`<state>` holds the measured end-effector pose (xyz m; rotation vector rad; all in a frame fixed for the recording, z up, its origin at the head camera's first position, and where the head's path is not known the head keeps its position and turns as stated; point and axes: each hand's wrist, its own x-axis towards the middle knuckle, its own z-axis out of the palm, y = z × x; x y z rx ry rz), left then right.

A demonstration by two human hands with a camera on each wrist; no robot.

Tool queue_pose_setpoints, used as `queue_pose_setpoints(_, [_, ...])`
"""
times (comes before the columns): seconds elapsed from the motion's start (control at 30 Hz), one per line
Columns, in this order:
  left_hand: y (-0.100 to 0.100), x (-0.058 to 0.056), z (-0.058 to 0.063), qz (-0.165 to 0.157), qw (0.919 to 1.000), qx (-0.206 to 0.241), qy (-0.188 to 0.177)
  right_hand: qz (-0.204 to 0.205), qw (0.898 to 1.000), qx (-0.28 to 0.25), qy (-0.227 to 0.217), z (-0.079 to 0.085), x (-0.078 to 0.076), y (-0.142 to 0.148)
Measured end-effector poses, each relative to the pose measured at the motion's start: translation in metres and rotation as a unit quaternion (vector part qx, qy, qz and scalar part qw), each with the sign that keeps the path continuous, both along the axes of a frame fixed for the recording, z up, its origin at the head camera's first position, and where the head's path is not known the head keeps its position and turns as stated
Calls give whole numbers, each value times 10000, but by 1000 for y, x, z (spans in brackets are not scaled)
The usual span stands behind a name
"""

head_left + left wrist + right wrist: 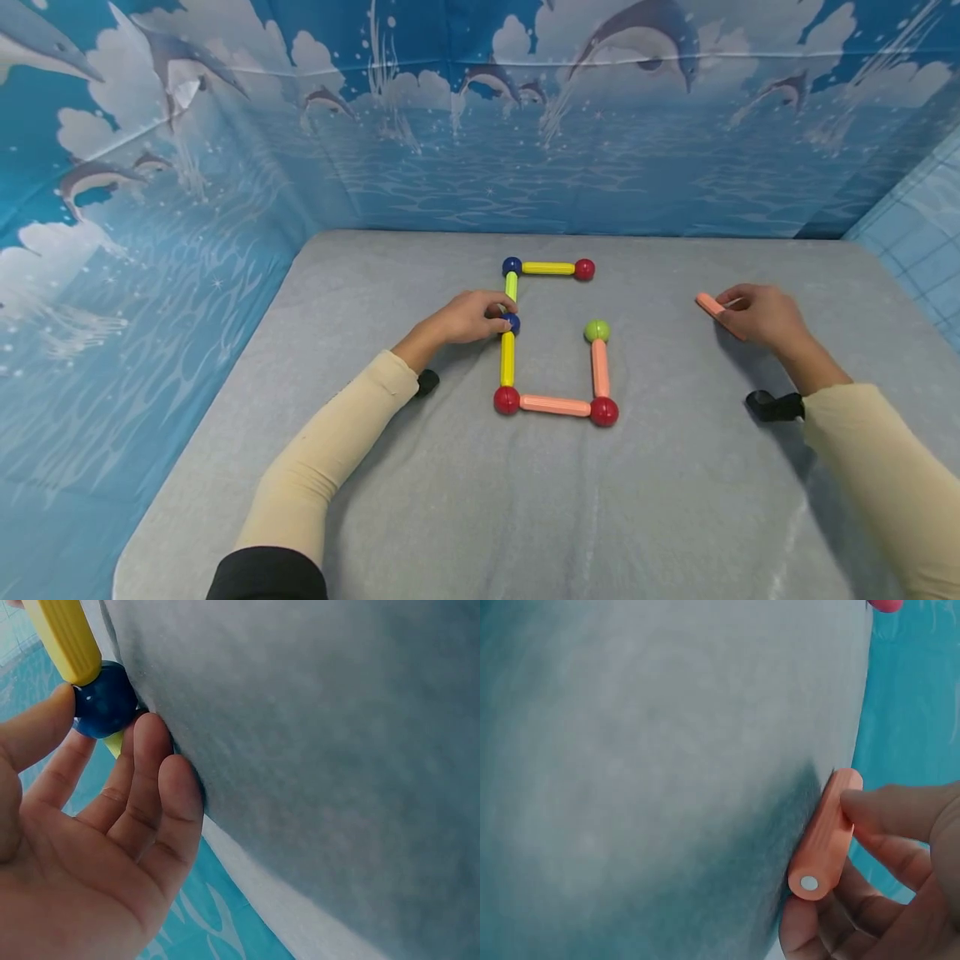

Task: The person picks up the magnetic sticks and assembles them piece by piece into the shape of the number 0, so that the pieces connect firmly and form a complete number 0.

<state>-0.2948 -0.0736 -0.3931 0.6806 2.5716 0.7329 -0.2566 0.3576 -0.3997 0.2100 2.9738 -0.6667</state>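
My left hand (pixel 471 317) pinches a blue ball (pixel 512 323), thumb on one side and fingers on the other. That ball joins a lime rod (pixel 512 286) above to a yellow rod (pixel 507 360) below. The yellow rod leads to a red ball (pixel 507 400). From there a salmon rod (pixel 556 405) runs to another red ball (pixel 603 412), and a second salmon rod (pixel 601 368) rises to a green ball (pixel 597 332). Off to the right, my right hand (pixel 765 317) grips a loose salmon rod (pixel 826 836); a silvery disc shows in its end.
At the top of the figure, a blue ball (pixel 512 266), a yellow rod (pixel 548 268) and a red ball (pixel 584 269) form a bar. A grey cloth (pixel 420 508) covers the table. Dolphin-print curtains (pixel 480 183) stand behind and at the left.
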Motion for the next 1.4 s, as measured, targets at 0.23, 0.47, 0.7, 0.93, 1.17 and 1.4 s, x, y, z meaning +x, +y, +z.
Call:
queue_pose_setpoints(0.23, [0, 0, -1, -9, 10000, 11, -78, 185, 9994, 248, 156, -4, 0, 1])
queue_pose_setpoints(0.47, [1, 0, 0, 58, 9999, 66, -142, 256, 9989, 354, 169, -3, -1, 3])
queue_pose_setpoints(0.7, [0, 0, -2, 8, 9999, 42, -91, 67, 9994, -347, -26, 2, 0, 1])
queue_pose_setpoints(0.93, [1, -2, -2, 29, 10000, 36, -76, 121, 9844, -1750, -103, 11, -4, -17])
queue_pose_setpoints(1.17, [1, -2, -1, 40, 10000, 11, -44, 363, 9628, -2674, -98, 14, -17, -53])
queue_pose_setpoints(1.4, [2, -3, -2, 49, 9999, -27, -89, 308, 9555, -2935, 46, 7, -31, -80])
